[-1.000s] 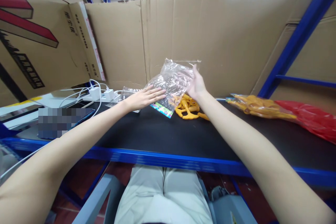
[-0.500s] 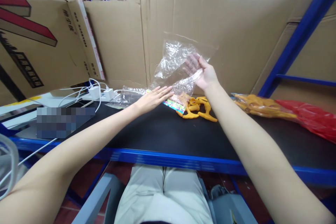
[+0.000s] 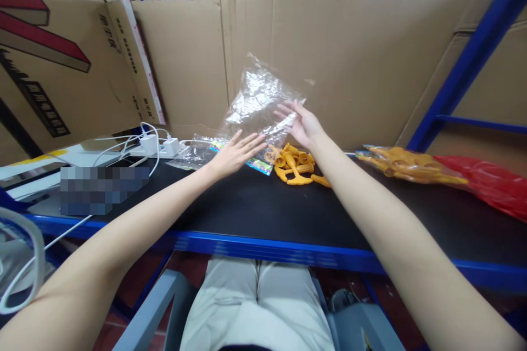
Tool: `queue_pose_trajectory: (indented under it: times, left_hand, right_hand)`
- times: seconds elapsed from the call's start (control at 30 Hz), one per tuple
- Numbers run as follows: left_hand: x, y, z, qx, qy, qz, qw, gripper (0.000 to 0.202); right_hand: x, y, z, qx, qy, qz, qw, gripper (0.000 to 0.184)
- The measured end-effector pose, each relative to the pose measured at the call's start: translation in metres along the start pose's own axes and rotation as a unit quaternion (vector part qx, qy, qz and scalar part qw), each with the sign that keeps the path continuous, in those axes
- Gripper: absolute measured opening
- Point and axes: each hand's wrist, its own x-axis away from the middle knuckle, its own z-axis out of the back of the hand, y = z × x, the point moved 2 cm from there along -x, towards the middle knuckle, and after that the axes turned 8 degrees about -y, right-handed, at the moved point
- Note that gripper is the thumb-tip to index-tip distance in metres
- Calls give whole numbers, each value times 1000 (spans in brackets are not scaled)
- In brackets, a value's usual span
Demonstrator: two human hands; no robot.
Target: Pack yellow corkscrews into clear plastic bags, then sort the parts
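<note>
My right hand (image 3: 300, 123) holds up a crinkled clear plastic bag (image 3: 257, 104) above the black shelf top (image 3: 255, 208), fingers pressed to the bag's right side. My left hand (image 3: 236, 152) lies flat with fingers stretched out, touching the bag's lower edge with its colourful printed strip (image 3: 258, 165). Just right of that strip, under my right wrist, lies a small heap of orange plastic toy pieces (image 3: 296, 165).
More clear bags (image 3: 193, 153) lie left of my left hand. White chargers and cables (image 3: 154, 145) sit at the back left. At the right lie an orange-filled bag (image 3: 405, 164) and a red bag (image 3: 489, 184). Cardboard walls (image 3: 354, 60) enclose the back.
My right hand lifted the bag off the orange pieces, then came back down and left a little. My left hand stayed flat at the bag's lower edge.
</note>
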Motion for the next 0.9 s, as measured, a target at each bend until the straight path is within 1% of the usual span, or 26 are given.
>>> queue_pose_trajectory:
  times: [0.07, 0.13, 0.2, 0.27, 0.33, 0.4, 0.47, 0.53, 0.67, 0.77, 0.9]
  left_hand:
    - [13, -18, -2, 1, -2, 37, 999, 76]
    - [32, -39, -4, 0, -29, 66, 997, 77]
    - [52, -56, -8, 3, -97, 71, 993, 80]
    - [71, -68, -12, 8, -177, 77, 981, 81]
    - [85, -74, -18, 15, -253, 94, 963, 78]
    - [93, -78, -25, 29, -311, 122, 942, 71]
    - [97, -80, -33, 44, -351, 151, 923, 65]
    - [97, -82, -41, 56, -378, 175, 907, 62]
    - [92, -82, -49, 82, -426, 206, 877, 64]
    - [86, -84, -47, 92, -468, 245, 844, 65]
    - [76, -97, -37, 70, -524, 312, 790, 67]
  right_hand:
    - [4, 7, 11, -13, 29, -18, 999, 22]
    - [11, 14, 27, -18, 67, -46, 997, 16]
    - [20, 18, 42, -1, 96, -81, 992, 12]
    - [30, 20, 55, 27, 109, -108, 988, 11]
    - [38, 21, 65, 55, 109, -124, 985, 12]
    - [46, 21, 71, 84, 106, -131, 982, 13]
    - [53, 25, 76, 113, 96, -133, 980, 14]
    - [60, 30, 80, 141, 85, -129, 978, 16]
    - [72, 44, 91, 217, 67, -129, 965, 16]
    - [77, 51, 99, 308, 26, -150, 939, 17]
    - [79, 49, 103, 398, -28, -156, 903, 22]
